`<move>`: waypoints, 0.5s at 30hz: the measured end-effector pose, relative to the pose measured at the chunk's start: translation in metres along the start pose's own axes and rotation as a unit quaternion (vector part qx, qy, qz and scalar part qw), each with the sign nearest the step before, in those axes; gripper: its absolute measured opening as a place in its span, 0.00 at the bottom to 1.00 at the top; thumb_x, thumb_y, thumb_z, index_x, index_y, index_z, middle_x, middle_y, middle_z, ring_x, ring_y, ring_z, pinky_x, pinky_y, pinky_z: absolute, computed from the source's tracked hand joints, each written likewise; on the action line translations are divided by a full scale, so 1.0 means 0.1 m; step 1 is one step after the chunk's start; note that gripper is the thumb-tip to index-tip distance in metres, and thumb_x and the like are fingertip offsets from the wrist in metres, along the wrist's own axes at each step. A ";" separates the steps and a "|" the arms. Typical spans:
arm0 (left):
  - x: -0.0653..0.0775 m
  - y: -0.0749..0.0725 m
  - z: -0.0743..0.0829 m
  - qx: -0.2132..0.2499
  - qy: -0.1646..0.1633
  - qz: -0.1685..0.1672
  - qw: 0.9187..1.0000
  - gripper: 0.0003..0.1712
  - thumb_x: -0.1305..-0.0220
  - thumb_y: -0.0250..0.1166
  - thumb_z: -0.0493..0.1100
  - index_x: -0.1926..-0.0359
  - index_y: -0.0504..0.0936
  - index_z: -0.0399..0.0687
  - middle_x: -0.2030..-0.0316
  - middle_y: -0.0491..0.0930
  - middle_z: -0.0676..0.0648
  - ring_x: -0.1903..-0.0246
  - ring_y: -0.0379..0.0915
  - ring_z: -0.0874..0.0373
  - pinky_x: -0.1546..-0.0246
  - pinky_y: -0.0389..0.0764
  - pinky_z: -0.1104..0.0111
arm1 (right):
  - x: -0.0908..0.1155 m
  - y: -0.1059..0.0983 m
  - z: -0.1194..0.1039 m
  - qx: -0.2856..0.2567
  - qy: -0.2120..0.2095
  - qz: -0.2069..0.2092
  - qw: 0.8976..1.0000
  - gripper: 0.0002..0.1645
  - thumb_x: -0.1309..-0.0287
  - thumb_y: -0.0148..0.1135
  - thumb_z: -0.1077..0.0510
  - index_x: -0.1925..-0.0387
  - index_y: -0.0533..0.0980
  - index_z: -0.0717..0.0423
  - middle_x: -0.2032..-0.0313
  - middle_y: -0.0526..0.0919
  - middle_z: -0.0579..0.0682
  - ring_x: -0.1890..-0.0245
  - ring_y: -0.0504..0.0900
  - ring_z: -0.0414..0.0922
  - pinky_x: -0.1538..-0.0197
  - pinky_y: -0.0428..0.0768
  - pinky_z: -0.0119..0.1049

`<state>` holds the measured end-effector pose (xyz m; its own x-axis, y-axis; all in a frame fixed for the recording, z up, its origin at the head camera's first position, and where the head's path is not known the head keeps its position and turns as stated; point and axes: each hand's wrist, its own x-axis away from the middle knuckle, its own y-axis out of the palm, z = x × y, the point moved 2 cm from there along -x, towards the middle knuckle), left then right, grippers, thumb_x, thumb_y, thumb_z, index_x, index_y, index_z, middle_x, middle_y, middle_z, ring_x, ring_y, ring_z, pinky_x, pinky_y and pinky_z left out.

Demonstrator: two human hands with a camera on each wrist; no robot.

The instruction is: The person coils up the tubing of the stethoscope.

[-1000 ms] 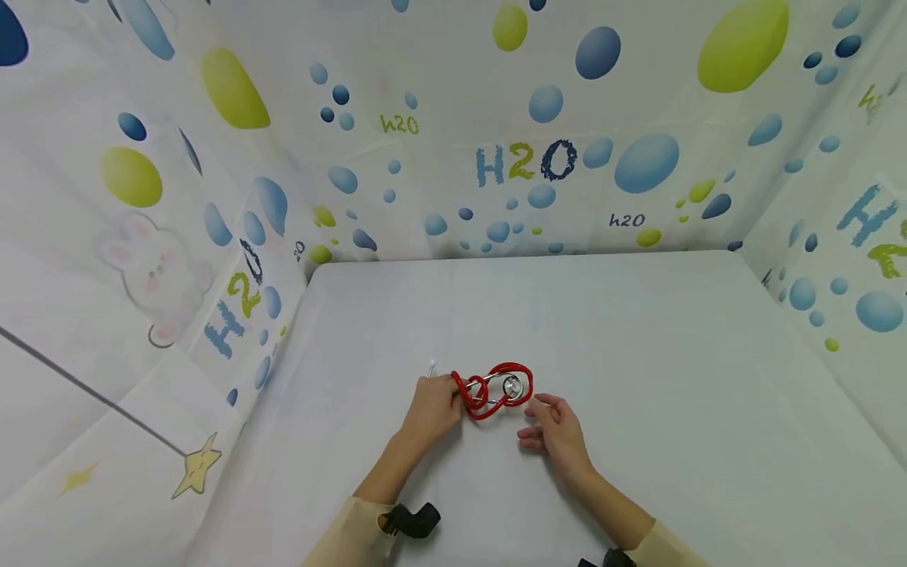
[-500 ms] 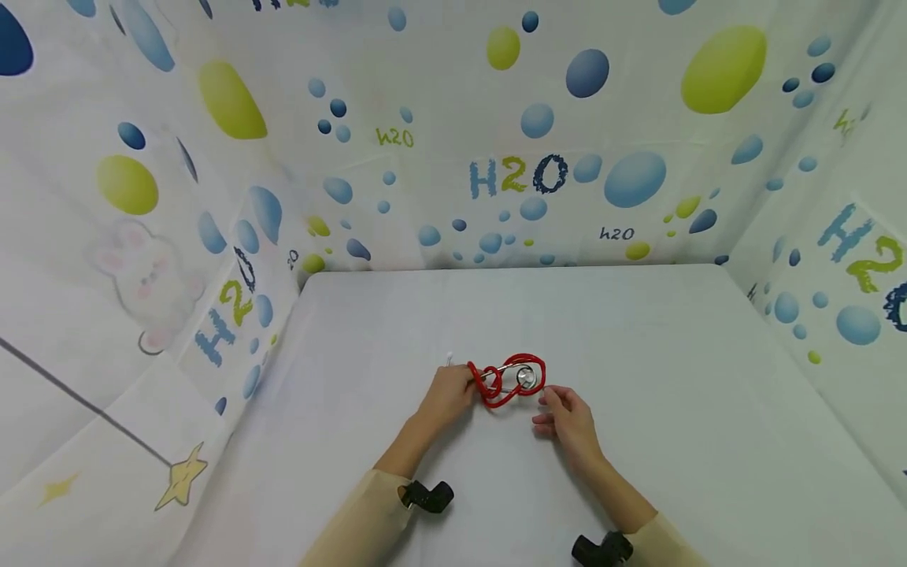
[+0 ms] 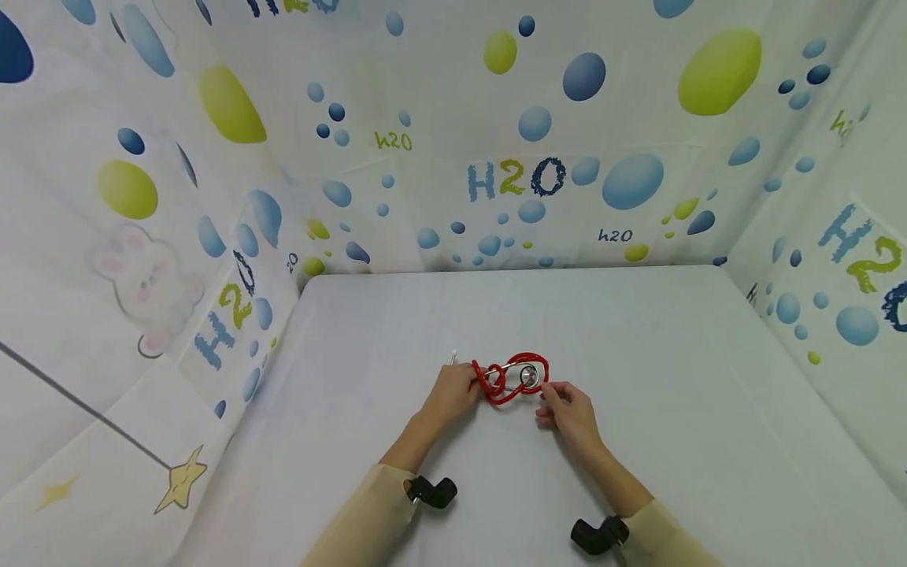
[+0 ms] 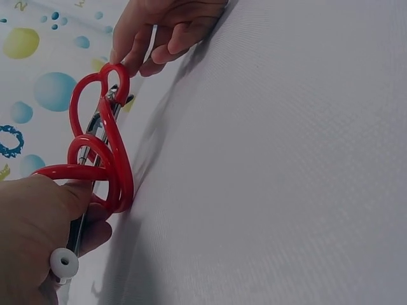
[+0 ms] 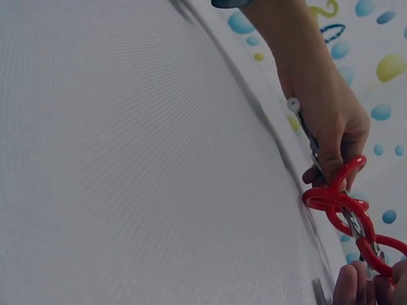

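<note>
A stethoscope [image 3: 498, 383] with coiled red tubing is held just over the white table, bundled upon itself. My left hand [image 3: 453, 392] grips its left end, fingers around the metal binaural tubes. A white eartip [image 4: 64, 262] sticks out beyond that hand. The round metal chestpiece [image 3: 528, 376] sits within the loop on the right. At that loop's outer edge, my right hand [image 3: 575, 417] pinches the red tubing between thumb and index finger, its other fingers loosely bent. In the right wrist view, the right hand's fingertips [image 5: 346, 284] show only at the bottom corner.
The white-covered table [image 3: 673, 378] extends around both hands. Behind and beside it hang white curtains [image 3: 439, 79] printed with blue and green dots and "H2O". A black wrist camera [image 3: 434, 493] is worn on each arm, by the beige sleeves.
Both hands and the stethoscope have shifted slightly to the right. The right hand's thumb and index finger have come together on the tubing loop. The head view has tilted a little upward.
</note>
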<state>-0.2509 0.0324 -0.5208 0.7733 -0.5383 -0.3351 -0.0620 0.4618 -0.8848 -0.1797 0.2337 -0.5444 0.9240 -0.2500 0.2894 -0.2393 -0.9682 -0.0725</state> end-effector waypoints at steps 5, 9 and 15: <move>0.01 0.01 -0.01 -0.001 -0.012 -0.006 1.000 0.04 0.49 0.62 0.36 0.75 0.84 0.46 0.77 0.81 0.52 0.79 0.72 0.65 0.76 0.71 0.74 | -0.02 -0.01 0.00 0.019 0.002 -0.004 1.000 0.20 0.41 0.53 0.48 0.55 0.71 0.57 0.58 0.76 0.58 0.74 0.80 0.43 0.69 0.80 0.34; 0.02 -0.02 -0.02 -0.002 -0.035 -0.007 0.999 0.04 0.50 0.63 0.38 0.75 0.84 0.46 0.78 0.82 0.53 0.79 0.73 0.65 0.76 0.72 0.74 | -0.02 -0.01 0.01 0.019 -0.003 -0.007 1.000 0.18 0.41 0.54 0.49 0.56 0.72 0.58 0.60 0.76 0.57 0.75 0.79 0.43 0.70 0.80 0.34; 0.04 -0.04 -0.02 -0.015 -0.054 -0.016 0.998 0.05 0.47 0.64 0.42 0.73 0.85 0.50 0.78 0.82 0.54 0.78 0.74 0.64 0.74 0.72 0.72 | -0.03 0.00 0.00 0.029 0.003 -0.007 1.000 0.19 0.42 0.55 0.47 0.56 0.72 0.56 0.59 0.76 0.56 0.74 0.79 0.43 0.69 0.80 0.33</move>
<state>-0.2486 0.0268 -0.5190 0.8386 -0.4726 -0.2710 -0.0536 0.4235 -0.9043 -0.1822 0.2343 -0.5448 0.9251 -0.2363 0.2972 -0.2082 -0.9703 -0.1235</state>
